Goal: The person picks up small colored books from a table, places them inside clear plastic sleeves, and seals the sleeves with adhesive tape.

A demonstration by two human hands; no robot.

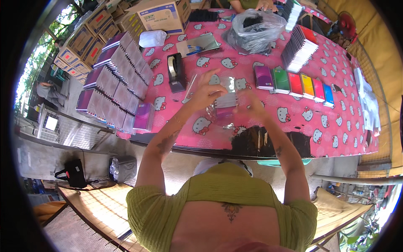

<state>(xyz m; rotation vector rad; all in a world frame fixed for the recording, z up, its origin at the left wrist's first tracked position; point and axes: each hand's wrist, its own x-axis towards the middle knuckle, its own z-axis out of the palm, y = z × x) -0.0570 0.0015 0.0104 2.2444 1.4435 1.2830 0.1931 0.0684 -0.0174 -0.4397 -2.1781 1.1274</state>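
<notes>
A small notebook with a purple lower part [225, 112] lies on the table in front of me, in or under a clear plastic sleeve [228, 84] that shines with reflections. My left hand [208, 91] is over the sleeve's left side, its fingers curved and apart. At the right side of the notebook is my right hand [253, 107], its fingers smeared by motion, so any grip is unclear. Beyond my left hand stands a black tape dispenser [176, 72]. To the right, small spiral notebooks in purple [263, 77], green, red, yellow, pink and blue form a row.
Tall stacks of spiral notebooks [113, 86] flank the left table edge, with cartons [166, 17] behind. Another notebook stack [299, 49] rises at the right. A plastic bag [256, 31] and a tray with blue-handled tools [197, 45] sit farther back. Someone's hands [265, 5] show across the table.
</notes>
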